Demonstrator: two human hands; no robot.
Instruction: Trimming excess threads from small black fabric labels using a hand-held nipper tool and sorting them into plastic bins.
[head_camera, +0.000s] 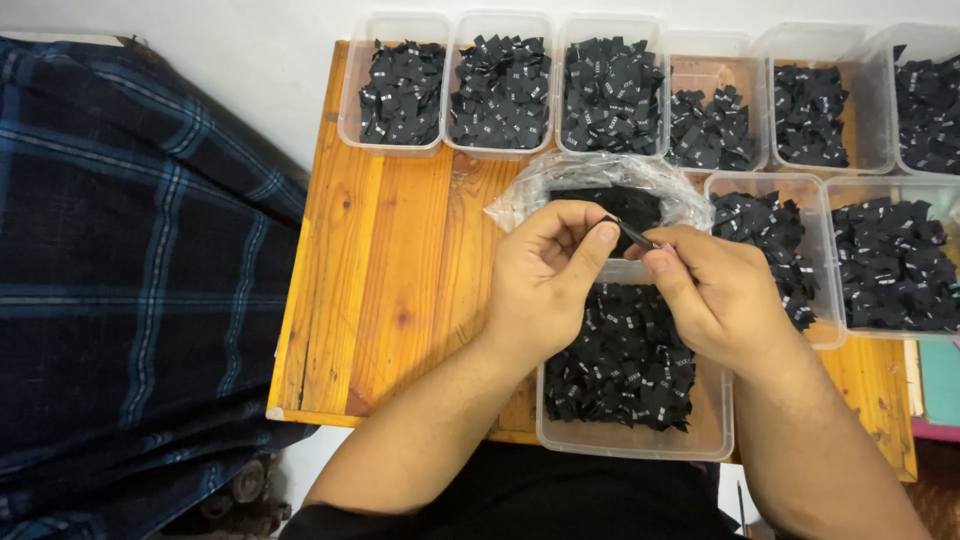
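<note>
Pinched between both hands is one small black fabric label (632, 234): my left hand (545, 280) closes thumb and forefinger on its near end, my right hand (715, 295) grips the other end. I judge I am folding or checking a single label (its print is too small to tell), and the next move calls for a clean release into the right tub. Just below the grip sits a clear tub (636, 440) heaped with black labels; just behind it, a plastic bag (520, 200) holding more. Farther out, clear tubs (394, 140) line the wooden surface (390, 280); dark plaid cloth (120, 250) lies left.
</note>
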